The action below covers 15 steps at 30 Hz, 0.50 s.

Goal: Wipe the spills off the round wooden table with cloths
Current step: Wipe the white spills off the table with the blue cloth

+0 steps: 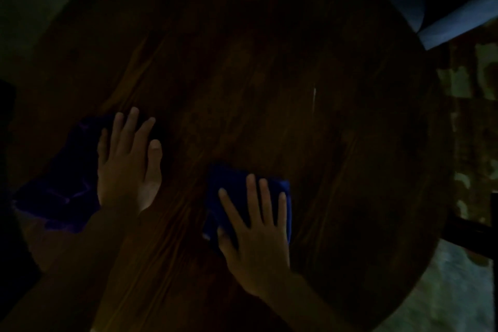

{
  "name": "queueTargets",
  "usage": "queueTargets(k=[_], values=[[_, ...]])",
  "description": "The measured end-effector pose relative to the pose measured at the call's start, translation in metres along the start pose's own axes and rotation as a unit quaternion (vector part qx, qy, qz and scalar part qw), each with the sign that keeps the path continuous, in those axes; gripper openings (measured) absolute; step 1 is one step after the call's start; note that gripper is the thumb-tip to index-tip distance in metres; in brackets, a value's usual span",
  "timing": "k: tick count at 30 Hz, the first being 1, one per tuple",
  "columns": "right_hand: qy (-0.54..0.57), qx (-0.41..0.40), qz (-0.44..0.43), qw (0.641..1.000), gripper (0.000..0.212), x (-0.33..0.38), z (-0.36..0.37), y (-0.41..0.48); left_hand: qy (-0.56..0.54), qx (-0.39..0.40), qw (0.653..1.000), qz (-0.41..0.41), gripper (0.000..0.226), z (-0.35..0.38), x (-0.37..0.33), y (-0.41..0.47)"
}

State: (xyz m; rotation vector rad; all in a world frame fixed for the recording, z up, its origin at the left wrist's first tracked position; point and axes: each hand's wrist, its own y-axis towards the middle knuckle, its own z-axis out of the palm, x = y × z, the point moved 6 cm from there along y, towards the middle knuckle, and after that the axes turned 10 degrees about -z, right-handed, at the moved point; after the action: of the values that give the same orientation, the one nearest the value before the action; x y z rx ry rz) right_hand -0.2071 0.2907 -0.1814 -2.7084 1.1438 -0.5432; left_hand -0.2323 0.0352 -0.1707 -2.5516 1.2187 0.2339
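The scene is very dark. A round wooden table [269, 75] fills most of the head view. My left hand [129, 162] lies flat with fingers spread on a dark purple-blue cloth [62, 186] near the table's left edge. My right hand [256, 234] presses flat on a folded blue cloth [229, 191] in the lower middle of the table. A thin pale streak [314, 100] shows on the wood to the right of centre. Spills are too dim to make out.
A pale blue object [436, 27] sits beyond the table's upper right edge. Patterned floor [469, 159] shows at the right, and a dark bar-like shape [474, 232] crosses it. Dim wall or floor lies at the upper left.
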Motion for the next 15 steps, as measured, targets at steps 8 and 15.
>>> queueTargets(k=[8,15], values=[[-0.05,-0.028,-0.126,0.99,0.062,-0.103,-0.074,0.169,0.017,0.0,1.0,-0.009,0.063,0.003,0.0,0.0],[-0.019,-0.05,0.107,0.993,0.063,-0.239,-0.12,0.206,0.037,0.019,0.999,-0.012,0.065,0.004,-0.005,-0.002]])
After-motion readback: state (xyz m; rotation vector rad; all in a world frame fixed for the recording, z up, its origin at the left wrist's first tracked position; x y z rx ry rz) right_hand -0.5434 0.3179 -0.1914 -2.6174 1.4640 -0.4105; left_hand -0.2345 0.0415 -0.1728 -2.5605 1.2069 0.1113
